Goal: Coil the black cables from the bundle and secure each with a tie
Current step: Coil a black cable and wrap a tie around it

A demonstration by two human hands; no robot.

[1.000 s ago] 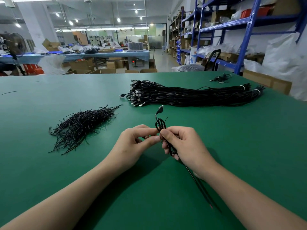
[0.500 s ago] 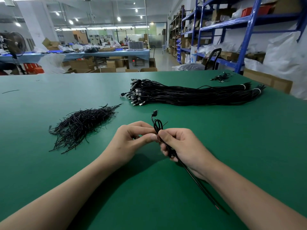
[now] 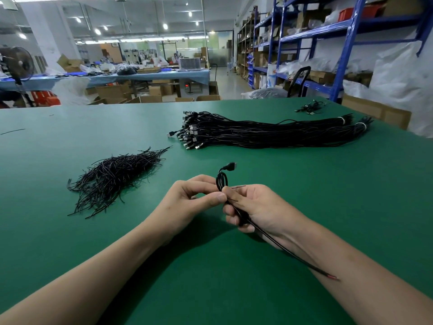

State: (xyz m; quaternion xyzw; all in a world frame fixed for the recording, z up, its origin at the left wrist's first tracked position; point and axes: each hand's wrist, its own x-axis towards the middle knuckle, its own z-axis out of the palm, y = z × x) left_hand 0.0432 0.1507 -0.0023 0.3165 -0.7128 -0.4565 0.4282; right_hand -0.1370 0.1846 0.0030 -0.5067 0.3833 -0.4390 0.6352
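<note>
Hidden and cut-off parts
The cable (image 3: 221, 181) is partly covered inside the right grip (image 3: 253, 207); the left forearm (image 3: 82, 277) and right forearm (image 3: 363, 289) are cut by the lower edge; the small cluster (image 3: 310, 107) far across the desk (image 3: 351, 184) cannot be made out.

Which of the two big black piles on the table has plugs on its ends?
The long cable bundle farther back: plugs crowd its left end. The pile of ties at left is only short plain strands.

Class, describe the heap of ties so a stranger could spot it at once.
Start at the green table. Its left half holds the heap of ties, a black tangle. Unlike the cable bundle farther back, its strands are short, plugless and unbanded.
</note>
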